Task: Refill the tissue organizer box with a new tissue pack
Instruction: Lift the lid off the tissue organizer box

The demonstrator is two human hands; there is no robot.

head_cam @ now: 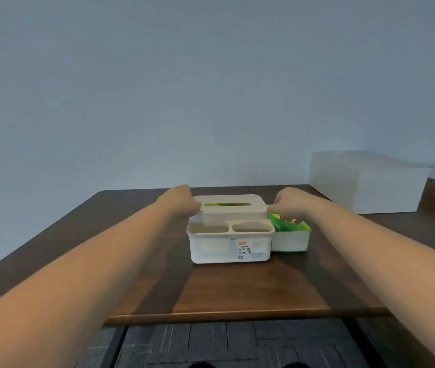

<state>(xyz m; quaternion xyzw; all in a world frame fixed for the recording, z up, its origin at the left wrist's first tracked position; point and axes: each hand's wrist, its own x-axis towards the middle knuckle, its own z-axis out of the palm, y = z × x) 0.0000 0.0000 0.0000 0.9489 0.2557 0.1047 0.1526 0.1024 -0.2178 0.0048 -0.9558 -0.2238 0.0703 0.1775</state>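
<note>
A white tissue organizer box stands in the middle of the dark wooden table, with two open compartments along its front. Its beige lid has a slot showing green inside and sits a little raised over the rear part. My left hand grips the lid's left end and my right hand grips its right end. A green-and-white tissue pack lies right of the box, partly behind my right wrist.
A large white box stands at the table's back right corner by the wall. The table's front edge runs close to me, with dark floor below it. A second surface with small items shows at the far right.
</note>
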